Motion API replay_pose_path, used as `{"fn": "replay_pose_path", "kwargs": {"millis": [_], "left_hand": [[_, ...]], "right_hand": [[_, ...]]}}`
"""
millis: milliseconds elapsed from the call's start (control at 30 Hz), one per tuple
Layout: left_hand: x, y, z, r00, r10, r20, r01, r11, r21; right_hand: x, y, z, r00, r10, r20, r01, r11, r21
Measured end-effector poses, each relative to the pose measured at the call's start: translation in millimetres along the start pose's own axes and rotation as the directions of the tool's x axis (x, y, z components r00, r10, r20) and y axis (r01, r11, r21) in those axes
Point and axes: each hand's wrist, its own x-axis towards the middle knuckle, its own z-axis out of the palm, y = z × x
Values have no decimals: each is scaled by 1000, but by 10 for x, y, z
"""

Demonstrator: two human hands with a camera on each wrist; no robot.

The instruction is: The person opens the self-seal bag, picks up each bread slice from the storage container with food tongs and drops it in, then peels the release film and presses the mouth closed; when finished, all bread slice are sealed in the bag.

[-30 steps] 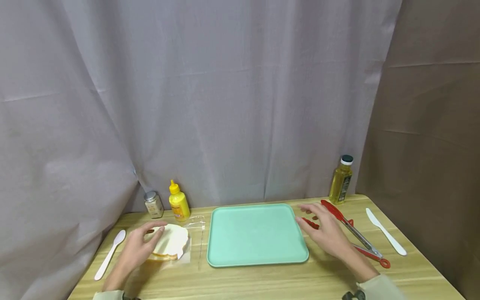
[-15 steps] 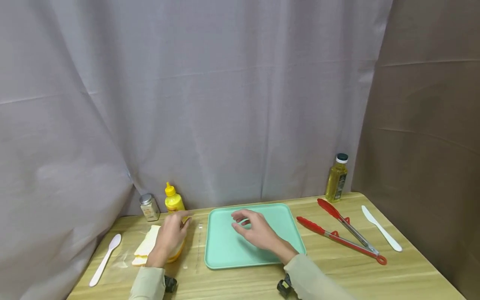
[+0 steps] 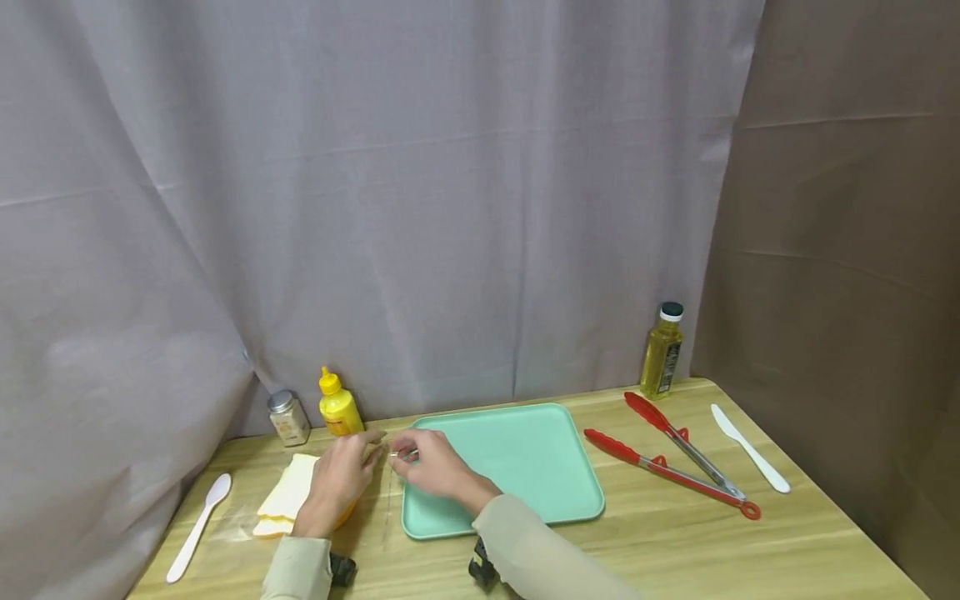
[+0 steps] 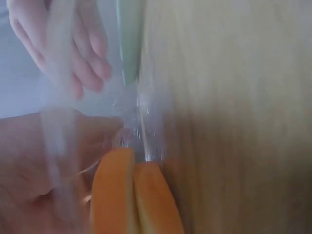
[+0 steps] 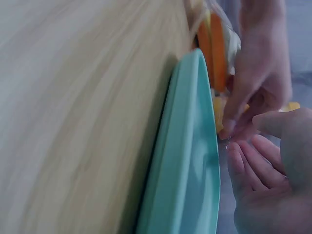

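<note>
Head view: your left hand and right hand nearly met between bread and tray; left wrist: any left grip on wrapper looked unclear; right wrist: your right hand gaped, a light pinch seeming best

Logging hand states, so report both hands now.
Left hand: at the clear, thin plastic bread wrapping; whether it grips cannot be told.
Right hand: open, near the same wrapping.

A left hand is partly hiding sliced bread; just beside that hand, a right hand is overlapping a mint-green tray.
</note>
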Motion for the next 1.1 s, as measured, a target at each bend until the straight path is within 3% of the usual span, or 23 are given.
{"fn": "replay_pose_path", "kwargs": {"millis": [133, 400, 633, 900, 1100], "left_hand": [[9, -34, -5, 999, -49, 2, 49, 996, -69], [30, -132, -7, 991, -131, -3, 127, 965, -230], [-2, -144, 48, 992, -120, 30, 124, 954, -273], [-11, -129, 44, 990, -139, 18, 138, 948, -286], [12, -137, 6, 986, -161, 36, 165, 949, -270]], "right_hand": [[90, -40, 132, 999, 48, 10, -48, 997, -55], [186, -12, 223, 989, 106, -101, -114, 990, -80], [235, 111, 233, 987, 130, -95, -135, 990, -44], [281, 121, 326, 988, 119, -100, -106, 987, 121], [334, 90, 383, 989, 98, -108, -88, 992, 95]]}}
